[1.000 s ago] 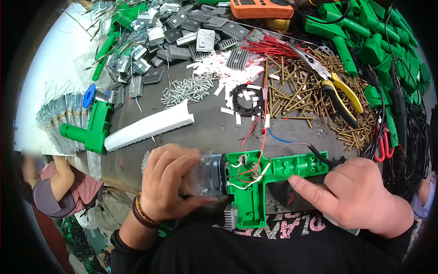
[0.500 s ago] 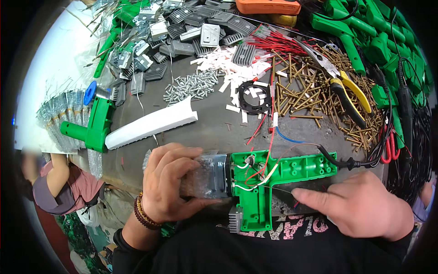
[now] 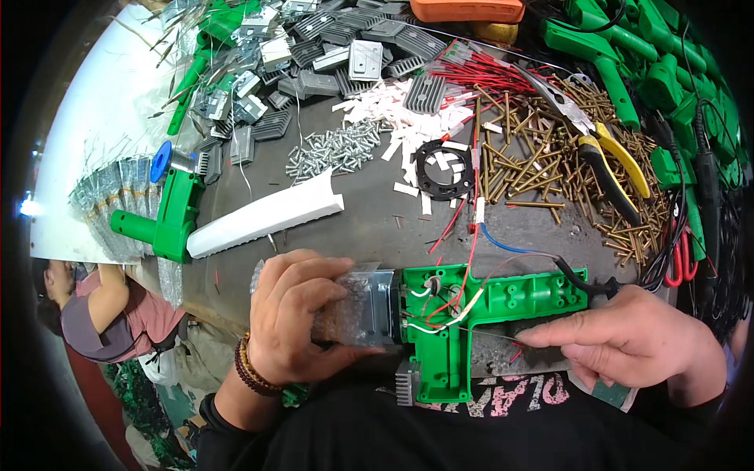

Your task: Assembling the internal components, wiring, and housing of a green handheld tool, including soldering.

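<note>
My left hand (image 3: pixel 294 318) is wrapped round a block in clear plastic film (image 3: pixel 361 306), fingers over its top and thumb below. The block's dark end plate adjoins a green plastic housing half (image 3: pixel 444 353), which lies open side up, with red and white wires (image 3: pixel 452 306) inside. A finned grey heat sink (image 3: pixel 406 383) sits at its lower edge. My right hand (image 3: pixel 628 334) is right of the housing, index finger stretched left and other fingers curled. A thin wire (image 3: pixel 491 334) runs from the housing to that fingertip, seemingly held there. A black cable (image 3: pixel 577 276) leaves the housing's right end.
Beyond the housing lie a black ring (image 3: pixel 441 170), brass screws (image 3: pixel 534 157), silver screws (image 3: pixel 334 149), yellow-handled pliers (image 3: pixel 601 153) and heat sinks (image 3: pixel 365 61). A folded white sheet (image 3: pixel 267 218) and another green housing (image 3: pixel 177 216) are at left. Another person (image 3: pixel 118 314) appears there.
My right hand has shifted slightly right and turned, showing more of its curled fingers. My left hand keeps its hold on the wrapped block. The whole view has moved slightly.
</note>
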### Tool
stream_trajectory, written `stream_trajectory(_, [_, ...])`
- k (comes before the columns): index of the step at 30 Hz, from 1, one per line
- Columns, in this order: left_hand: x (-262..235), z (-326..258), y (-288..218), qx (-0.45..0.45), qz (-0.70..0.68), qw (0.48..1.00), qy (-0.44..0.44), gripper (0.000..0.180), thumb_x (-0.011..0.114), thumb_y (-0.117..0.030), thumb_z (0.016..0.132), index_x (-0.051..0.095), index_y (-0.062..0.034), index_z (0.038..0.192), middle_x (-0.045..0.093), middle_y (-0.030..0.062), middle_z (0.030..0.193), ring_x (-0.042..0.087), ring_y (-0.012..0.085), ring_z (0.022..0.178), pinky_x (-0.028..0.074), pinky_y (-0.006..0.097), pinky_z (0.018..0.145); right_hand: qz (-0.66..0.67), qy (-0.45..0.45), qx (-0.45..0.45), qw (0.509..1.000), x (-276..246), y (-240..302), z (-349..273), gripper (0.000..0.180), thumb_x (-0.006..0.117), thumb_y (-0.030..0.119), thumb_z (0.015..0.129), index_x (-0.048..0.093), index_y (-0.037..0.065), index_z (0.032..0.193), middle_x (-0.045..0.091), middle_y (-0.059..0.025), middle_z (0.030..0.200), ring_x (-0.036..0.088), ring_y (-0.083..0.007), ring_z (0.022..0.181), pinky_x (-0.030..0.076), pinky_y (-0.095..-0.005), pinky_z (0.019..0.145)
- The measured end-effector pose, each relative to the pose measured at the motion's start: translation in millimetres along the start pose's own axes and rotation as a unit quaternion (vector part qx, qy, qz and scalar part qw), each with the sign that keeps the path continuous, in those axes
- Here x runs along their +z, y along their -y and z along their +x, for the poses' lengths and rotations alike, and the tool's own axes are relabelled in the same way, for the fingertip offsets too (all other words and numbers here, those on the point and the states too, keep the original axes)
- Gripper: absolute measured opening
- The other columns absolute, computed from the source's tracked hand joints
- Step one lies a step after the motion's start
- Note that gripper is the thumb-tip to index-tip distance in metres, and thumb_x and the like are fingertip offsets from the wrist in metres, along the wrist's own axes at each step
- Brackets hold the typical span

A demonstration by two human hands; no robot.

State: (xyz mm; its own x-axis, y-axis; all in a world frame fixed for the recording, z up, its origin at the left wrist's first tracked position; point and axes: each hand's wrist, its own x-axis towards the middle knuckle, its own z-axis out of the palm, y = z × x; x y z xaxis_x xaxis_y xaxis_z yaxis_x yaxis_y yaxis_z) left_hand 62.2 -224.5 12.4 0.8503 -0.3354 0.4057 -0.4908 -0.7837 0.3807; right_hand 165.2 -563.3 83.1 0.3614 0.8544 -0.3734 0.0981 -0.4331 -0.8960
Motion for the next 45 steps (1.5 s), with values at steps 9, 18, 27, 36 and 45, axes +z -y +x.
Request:
stream_trajectory(9, [0.3, 4.6, 2.3, 0.011, -0.021, 1.0, 0.015, 0.049, 0.09, -0.033, 0.055, 0.053, -0.0117, 0.08, 0.065, 0.0165, 0.114, 0.061, 0.0356, 0.091, 0.046, 0.045, 0.074, -0.506, -0.084, -0.129, 0.848, 11.0, 18.5, 1.8, 0.052, 0.065, 0.016, 0.072, 0.069, 0.016, 0.124, 0.04, 0.0035, 0.058, 0.047, -0.0138, 0.047, 0.037, -0.0313, 0.042])
stream_trajectory(18, [-0.1, 6.4, 2.3, -0.006, -0.031, 0.999, 0.021, 0.051, 0.091, -0.034, 0.055, 0.05, -0.011, 0.074, 0.066, 0.0174, 0.111, 0.062, 0.036, 0.09, 0.046, 0.044, 0.073, -0.515, -0.085, -0.161, 0.838, 5.9, 10.1, 5.4, 0.048, 0.064, 0.021, 0.074, 0.071, 0.018, 0.121, 0.036, 0.0044, 0.058, 0.042, -0.0127, 0.046, 0.035, -0.0301, 0.043])
stream_trajectory(27, [-3.2, 4.3, -1.9, -0.013, -0.023, 1.0, 0.016, 0.051, 0.091, -0.034, 0.055, 0.049, -0.0107, 0.072, 0.067, 0.0195, 0.108, 0.061, 0.0352, 0.086, 0.046, 0.043, 0.073, -0.434, -0.086, -0.185, 0.877, 18.7, -4.5, 11.4, 0.053, 0.065, 0.021, 0.073, 0.068, 0.012, 0.126, 0.036, 0.0038, 0.057, 0.043, -0.0125, 0.046, 0.036, -0.0298, 0.042])
stream_trajectory(36, [0.3, 3.9, -1.8, -0.002, -0.033, 0.999, -0.001, 0.05, 0.09, -0.033, 0.056, 0.047, -0.0106, 0.07, 0.066, 0.0199, 0.106, 0.061, 0.0348, 0.084, 0.045, 0.043, 0.071, -0.395, -0.062, -0.147, 0.905, 37.3, 8.7, 19.3, 0.069, 0.065, 0.011, 0.068, 0.056, -0.005, 0.134, 0.048, -0.0022, 0.063, 0.051, -0.0166, 0.05, 0.042, -0.0316, 0.042])
stream_trajectory(45, [-3.1, 7.1, -0.8, 0.007, -0.025, 1.0, 0.003, 0.046, 0.09, -0.031, 0.055, 0.051, -0.01, 0.068, 0.065, 0.0165, 0.111, 0.061, 0.0334, 0.088, 0.047, 0.042, 0.072, -0.429, -0.017, -0.122, 0.895, 38.1, 31.9, 41.3, 0.072, 0.062, 0.01, 0.073, 0.045, -0.011, 0.139, 0.056, -0.0065, 0.066, 0.058, -0.0204, 0.052, 0.048, -0.0338, 0.045])
